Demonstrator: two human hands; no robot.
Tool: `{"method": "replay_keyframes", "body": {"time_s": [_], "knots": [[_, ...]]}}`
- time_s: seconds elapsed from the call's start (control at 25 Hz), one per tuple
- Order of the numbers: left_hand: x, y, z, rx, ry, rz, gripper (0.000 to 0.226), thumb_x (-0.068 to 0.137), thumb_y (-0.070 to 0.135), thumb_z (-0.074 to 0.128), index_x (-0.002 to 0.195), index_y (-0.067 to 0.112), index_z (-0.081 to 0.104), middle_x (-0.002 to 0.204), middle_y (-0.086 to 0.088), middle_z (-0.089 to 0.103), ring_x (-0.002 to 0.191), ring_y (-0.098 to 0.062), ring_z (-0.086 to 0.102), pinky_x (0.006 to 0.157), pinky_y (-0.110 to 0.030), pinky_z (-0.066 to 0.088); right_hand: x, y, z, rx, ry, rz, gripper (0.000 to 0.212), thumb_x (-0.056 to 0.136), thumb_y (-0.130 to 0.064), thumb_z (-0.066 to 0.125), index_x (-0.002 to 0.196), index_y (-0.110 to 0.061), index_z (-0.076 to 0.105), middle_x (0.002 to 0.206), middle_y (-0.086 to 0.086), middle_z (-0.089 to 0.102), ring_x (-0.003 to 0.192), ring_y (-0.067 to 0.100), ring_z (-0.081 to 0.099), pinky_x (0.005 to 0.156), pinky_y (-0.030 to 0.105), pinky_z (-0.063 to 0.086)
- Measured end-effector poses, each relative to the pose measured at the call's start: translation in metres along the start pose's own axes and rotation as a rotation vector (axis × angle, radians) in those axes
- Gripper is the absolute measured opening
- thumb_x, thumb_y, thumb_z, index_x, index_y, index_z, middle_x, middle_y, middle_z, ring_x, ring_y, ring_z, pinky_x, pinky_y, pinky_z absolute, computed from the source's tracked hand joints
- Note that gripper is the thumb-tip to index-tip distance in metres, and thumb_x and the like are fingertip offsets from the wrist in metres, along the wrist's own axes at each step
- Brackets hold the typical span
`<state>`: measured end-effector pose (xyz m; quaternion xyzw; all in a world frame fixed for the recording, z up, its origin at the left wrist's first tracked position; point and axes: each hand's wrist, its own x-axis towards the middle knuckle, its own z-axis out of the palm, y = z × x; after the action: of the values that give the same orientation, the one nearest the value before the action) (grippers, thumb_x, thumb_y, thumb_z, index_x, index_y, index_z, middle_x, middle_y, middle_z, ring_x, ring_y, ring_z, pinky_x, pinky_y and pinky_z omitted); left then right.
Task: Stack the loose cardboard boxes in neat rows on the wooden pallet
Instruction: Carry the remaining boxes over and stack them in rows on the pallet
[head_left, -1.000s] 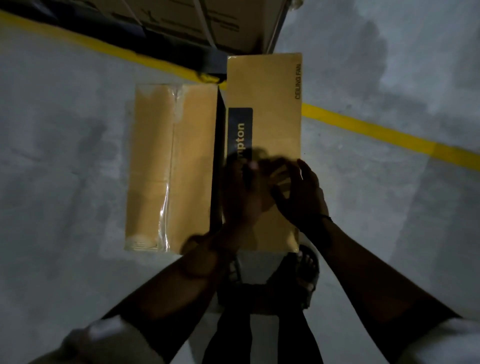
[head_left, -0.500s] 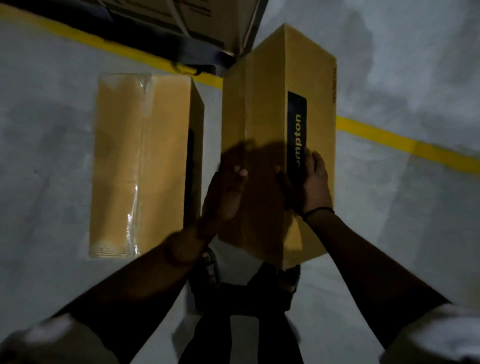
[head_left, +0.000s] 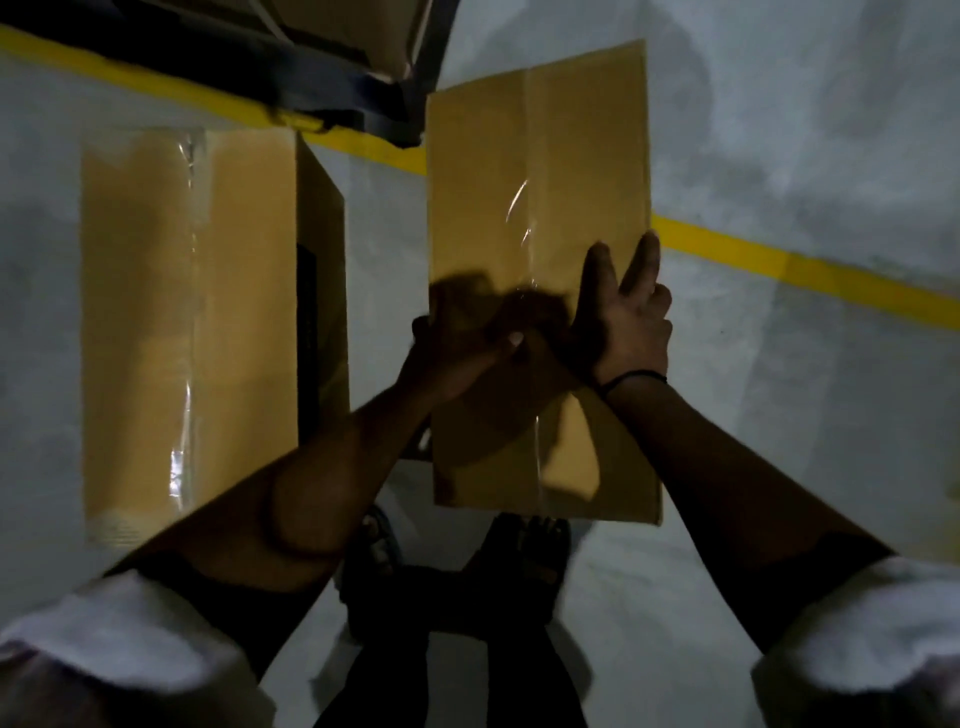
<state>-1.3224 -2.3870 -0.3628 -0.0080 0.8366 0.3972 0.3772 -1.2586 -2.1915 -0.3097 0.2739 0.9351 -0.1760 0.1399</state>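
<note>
Two long brown cardboard boxes are in front of me. The right box (head_left: 535, 156) shows its clear-taped seam face upward, and I hold it between both hands. My left hand (head_left: 457, 353) grips its left edge, thumb across the top face. My right hand (head_left: 623, 317) clasps the right edge, thumb on top, one finger pointing forward along the edge and the others curled over the side. The left box (head_left: 182, 312) lies flat on the grey floor, untouched, also with its taped face up. A dark pallet corner (head_left: 322, 88) shows at the top.
A larger carton (head_left: 337, 21) sits on the pallet at the top edge. A yellow floor line (head_left: 805, 270) runs diagonally behind the boxes. My feet (head_left: 519, 551) stand just below the held box. Grey floor spreads to the right.
The right box has been rolled over: first the printed label face was up, then it stood on edge, now the taped face is up. Both hands shifted to its side edges.
</note>
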Motion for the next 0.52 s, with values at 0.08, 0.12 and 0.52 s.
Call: {"method": "replay_keyframes", "body": {"time_s": [0.08,0.12,0.52], "knots": [[-0.025,0.014,0.0,0.021,0.033,-0.008,0.12,0.05,0.097,0.067,0.151,0.042,0.03,0.143,0.001,0.052,0.123,-0.023,0.06,0.094,-0.043,0.058,-0.017,0.005,-0.008,0.025,-0.014,0.035,0.103,0.074,-0.079,0.066,0.156,-0.039,0.018,0.168,0.01,-0.009,0.137,0.052,0.027,0.103,0.065,0.039],[-0.044,0.025,-0.003,0.02,0.064,-0.003,0.119,0.053,0.093,0.07,0.151,0.042,0.027,0.147,0.0,0.046,0.128,-0.025,0.055,0.097,-0.043,0.056,-0.03,0.006,-0.015,0.051,-0.015,0.027,0.102,0.073,-0.076,0.069,0.154,-0.043,0.019,0.168,0.008,-0.006,0.135,0.051,0.029,0.102,0.064,0.04],[-0.289,0.22,-0.086,0.431,0.385,0.281,0.115,0.062,0.099,0.052,0.154,0.033,0.033,0.148,0.0,0.045,0.126,-0.025,0.05,0.103,-0.046,0.048,-0.234,-0.038,-0.252,0.229,0.199,0.286,0.087,0.078,-0.084,0.048,0.15,-0.037,0.039,0.165,0.009,0.018,0.128,0.046,0.04,0.102,0.056,0.043]]}}
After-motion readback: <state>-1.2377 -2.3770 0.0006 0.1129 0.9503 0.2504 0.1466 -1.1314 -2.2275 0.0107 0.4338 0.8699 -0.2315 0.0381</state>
